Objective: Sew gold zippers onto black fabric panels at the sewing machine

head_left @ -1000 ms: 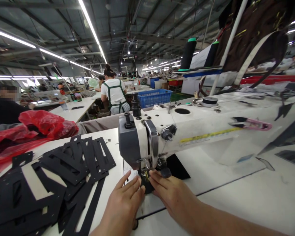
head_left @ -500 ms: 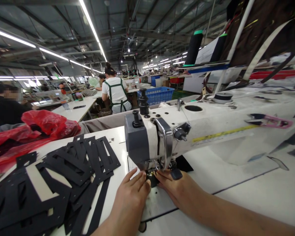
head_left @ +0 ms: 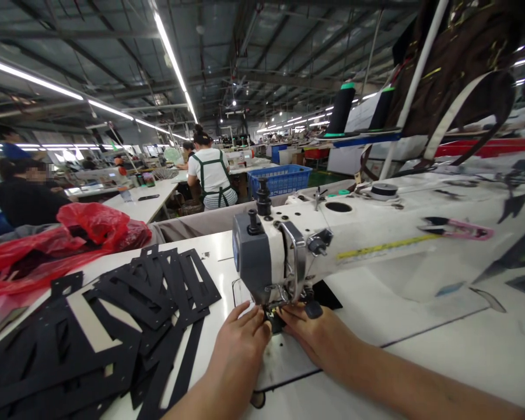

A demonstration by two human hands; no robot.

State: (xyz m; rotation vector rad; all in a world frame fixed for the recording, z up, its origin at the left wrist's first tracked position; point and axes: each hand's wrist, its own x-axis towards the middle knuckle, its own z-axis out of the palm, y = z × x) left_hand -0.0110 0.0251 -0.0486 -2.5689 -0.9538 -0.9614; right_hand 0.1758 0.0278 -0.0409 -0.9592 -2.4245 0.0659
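Under the sewing machine [head_left: 359, 219]: black piece [head_left: 277, 322] between left hand [head_left: 240, 341] and right hand [head_left: 326, 335], fingers narrowly bunched, probably for steadying; firmness of grip impossible to tell.

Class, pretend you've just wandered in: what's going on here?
A person has both bare hands at a sewing machine. The left hand and right hand are on either side of a dark piece beneath its head. Flat black cut-out pieces lie heaped to the left on the white table.
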